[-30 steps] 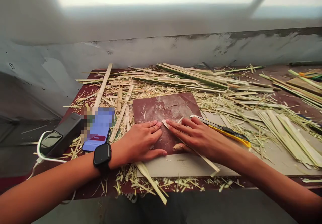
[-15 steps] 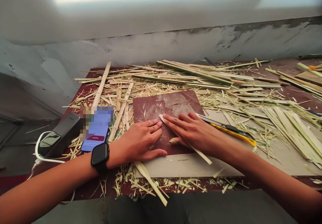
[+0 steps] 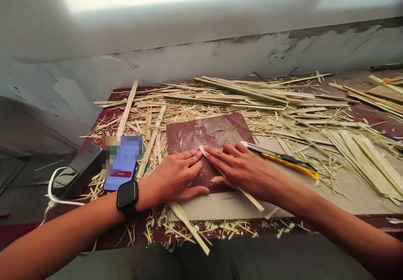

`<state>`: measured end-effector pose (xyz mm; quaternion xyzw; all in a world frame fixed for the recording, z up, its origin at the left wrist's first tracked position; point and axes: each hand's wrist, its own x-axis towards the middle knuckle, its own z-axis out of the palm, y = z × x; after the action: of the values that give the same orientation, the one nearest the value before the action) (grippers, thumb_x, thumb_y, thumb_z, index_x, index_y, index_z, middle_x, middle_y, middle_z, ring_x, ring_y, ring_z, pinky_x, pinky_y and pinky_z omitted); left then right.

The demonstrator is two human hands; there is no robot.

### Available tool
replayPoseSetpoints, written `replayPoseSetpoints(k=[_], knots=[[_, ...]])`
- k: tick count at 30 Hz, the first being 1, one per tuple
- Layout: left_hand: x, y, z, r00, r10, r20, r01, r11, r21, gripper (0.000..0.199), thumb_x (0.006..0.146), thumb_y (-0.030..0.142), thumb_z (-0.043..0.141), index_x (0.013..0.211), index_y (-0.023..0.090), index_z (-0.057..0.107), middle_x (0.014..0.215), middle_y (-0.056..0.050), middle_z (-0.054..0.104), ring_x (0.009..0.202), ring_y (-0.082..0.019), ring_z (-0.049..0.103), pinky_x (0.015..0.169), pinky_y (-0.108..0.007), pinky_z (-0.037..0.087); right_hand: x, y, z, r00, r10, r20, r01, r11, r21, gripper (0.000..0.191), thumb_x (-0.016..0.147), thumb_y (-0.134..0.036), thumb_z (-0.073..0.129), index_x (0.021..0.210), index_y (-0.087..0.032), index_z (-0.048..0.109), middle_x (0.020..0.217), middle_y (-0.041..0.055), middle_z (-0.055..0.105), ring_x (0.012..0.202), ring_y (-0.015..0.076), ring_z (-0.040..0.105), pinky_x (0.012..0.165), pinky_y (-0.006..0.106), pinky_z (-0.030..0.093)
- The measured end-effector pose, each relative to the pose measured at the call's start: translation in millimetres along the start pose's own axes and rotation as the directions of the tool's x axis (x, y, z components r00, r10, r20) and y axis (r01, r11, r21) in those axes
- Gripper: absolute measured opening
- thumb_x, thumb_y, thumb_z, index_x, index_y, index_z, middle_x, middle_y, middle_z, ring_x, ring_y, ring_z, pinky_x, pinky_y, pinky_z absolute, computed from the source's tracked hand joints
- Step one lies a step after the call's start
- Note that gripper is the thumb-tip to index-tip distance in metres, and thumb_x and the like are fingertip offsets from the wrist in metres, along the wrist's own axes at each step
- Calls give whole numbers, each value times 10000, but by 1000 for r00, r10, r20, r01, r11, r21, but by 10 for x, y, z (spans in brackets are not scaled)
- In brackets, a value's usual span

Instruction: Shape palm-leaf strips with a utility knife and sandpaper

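Observation:
My left hand lies flat on a dark red sheet of sandpaper, its fingers stretched out and holding nothing. Beside it, my right hand presses a thin, pale bamboo strip down on the sheet. The strip's tip shows at my right fingertips, and its other end sticks out under the palm toward me. Pale dust and a lighter worn patch mark the sandpaper. Just right of my right knuckles rests a yellow and black utility knife, its blade toward the hand.
Under the sandpaper is a flat pale board. Bamboo strips and shavings litter the dark red table. A phone and a black device with a white cable lie at the left. Behind runs a wall.
The view has shifted slightly. My hands keep almost the same place on the sandpaper, and the strip still lies under my right hand.

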<state>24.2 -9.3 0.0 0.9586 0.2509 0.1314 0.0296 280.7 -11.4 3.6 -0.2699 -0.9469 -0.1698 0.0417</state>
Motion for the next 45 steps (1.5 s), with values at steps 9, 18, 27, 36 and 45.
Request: replayPoseSetpoints(k=[9,18,27,36,45], knots=[[-9,-21,25,1000,-3,-3,3,999,-53,640,981,603,560,1269,36,637,1428,-227,595,1403,-315,524,1178,-437,452,-368,-153,-179,1000,-9,-10,10,998,58,562,1055,-450,399,1497,-114,484,1475,160,573,974,291,564,815,453,396],[-10,-30,24,1000,5,-15,-6,999,-46,665,981,603,559,1285,17,635,1441,-210,591,1404,-325,520,1190,-422,440,-179,52,-16,1000,-22,7,22,999,47,620,1051,-506,400,1537,-121,423,1539,116,517,991,285,522,820,448,379],[-9,-19,20,1000,20,-18,-20,1000,-4,672,1005,599,512,1333,21,610,1436,-234,587,1389,-330,538,1162,-448,464,215,276,92,998,-59,20,59,998,34,521,1063,-466,395,1451,-148,536,1543,100,516,1004,285,516,800,421,347],[-7,-8,27,1000,16,-23,-15,1000,17,686,995,612,522,1265,-7,643,1424,-230,600,1371,-334,555,1177,-408,449,-92,107,34,1000,-25,10,24,997,70,599,1051,-467,434,1546,-130,422,1545,125,509,1011,278,527,833,425,365],[-10,-22,44,1000,20,-11,-20,1000,-11,653,981,615,552,1238,24,655,1432,-240,588,1384,-319,546,1190,-411,435,-426,-77,-238,999,-39,-22,40,998,44,544,1064,-467,377,1433,-102,542,1446,116,609,952,263,526,835,413,357]])
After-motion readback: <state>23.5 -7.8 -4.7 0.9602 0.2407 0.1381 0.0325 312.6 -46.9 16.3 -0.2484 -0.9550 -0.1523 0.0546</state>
